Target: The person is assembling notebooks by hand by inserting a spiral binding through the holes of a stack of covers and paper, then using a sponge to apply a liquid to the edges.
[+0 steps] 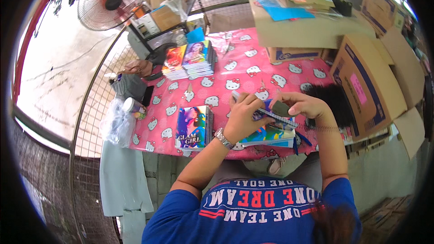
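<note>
My left hand (246, 114) is closed on a notebook (282, 120) held at a slant, with holes or coil loops along its edge. A thin dark spiral coil (318, 129) trails from the notebook's right end. In my right hand (304, 105), fingers and thumb pinch a dark olive block (280, 108) against or just above that edge. Beneath lies a pile of colourful unbound covers and sheets (266, 136). Left of my hands sits a small stack of spiral notebooks (194, 127), bound with black coils on the right side.
Farther back stand stacks of colourful notebooks (197, 63). A bristly black heap (332, 106), perhaps coils, lies beside an open carton (368, 86). At the left edge are a white-lidded jar (131, 105), a plastic bag (116, 126) and a phone (148, 96). A fan (111, 2) stands beyond.
</note>
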`<control>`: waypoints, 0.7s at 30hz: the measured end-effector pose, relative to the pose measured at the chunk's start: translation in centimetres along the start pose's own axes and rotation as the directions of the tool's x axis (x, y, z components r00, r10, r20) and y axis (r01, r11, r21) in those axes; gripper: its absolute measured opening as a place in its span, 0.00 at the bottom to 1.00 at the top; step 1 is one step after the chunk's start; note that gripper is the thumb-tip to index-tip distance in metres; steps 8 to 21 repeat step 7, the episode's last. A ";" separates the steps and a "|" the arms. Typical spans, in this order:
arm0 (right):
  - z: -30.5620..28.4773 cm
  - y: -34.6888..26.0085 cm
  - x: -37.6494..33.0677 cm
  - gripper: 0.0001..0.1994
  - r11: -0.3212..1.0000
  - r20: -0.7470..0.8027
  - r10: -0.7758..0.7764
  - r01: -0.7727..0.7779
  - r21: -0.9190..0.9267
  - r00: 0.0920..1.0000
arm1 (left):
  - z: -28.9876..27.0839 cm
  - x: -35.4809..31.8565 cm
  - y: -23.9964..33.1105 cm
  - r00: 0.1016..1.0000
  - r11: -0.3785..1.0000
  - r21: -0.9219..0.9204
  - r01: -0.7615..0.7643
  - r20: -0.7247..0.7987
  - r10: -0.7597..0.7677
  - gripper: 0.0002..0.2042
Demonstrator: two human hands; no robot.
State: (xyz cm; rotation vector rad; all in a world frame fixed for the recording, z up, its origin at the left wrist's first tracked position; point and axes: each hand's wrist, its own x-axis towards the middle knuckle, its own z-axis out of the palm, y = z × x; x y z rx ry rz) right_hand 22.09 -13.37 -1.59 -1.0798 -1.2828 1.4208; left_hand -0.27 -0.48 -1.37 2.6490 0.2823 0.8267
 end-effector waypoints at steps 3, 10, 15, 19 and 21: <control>1.2 -1.6 -0.4 0.30 0.946 0.061 -0.271 0.254 0.201 0.961 | 0.2 0.1 0.2 1.000 1.000 -0.020 0.005 0.024 -0.005 0.20; -0.9 -0.2 -0.7 0.35 0.955 0.023 0.089 -0.079 -0.285 0.996 | 0.9 0.8 0.7 0.999 0.999 -0.041 -0.003 0.034 0.004 0.21; -0.9 -0.2 -0.7 0.35 0.955 0.023 0.089 -0.079 -0.285 0.996 | 0.9 0.8 0.7 0.999 0.999 -0.041 -0.003 0.034 0.004 0.21; -0.9 -0.2 -0.7 0.35 0.955 0.023 0.089 -0.079 -0.285 0.996 | 0.9 0.8 0.7 0.999 0.999 -0.041 -0.003 0.034 0.004 0.21; -0.9 -0.2 -0.7 0.35 0.955 0.023 0.089 -0.079 -0.285 0.996 | 0.9 0.8 0.7 0.999 0.999 -0.041 -0.003 0.034 0.004 0.21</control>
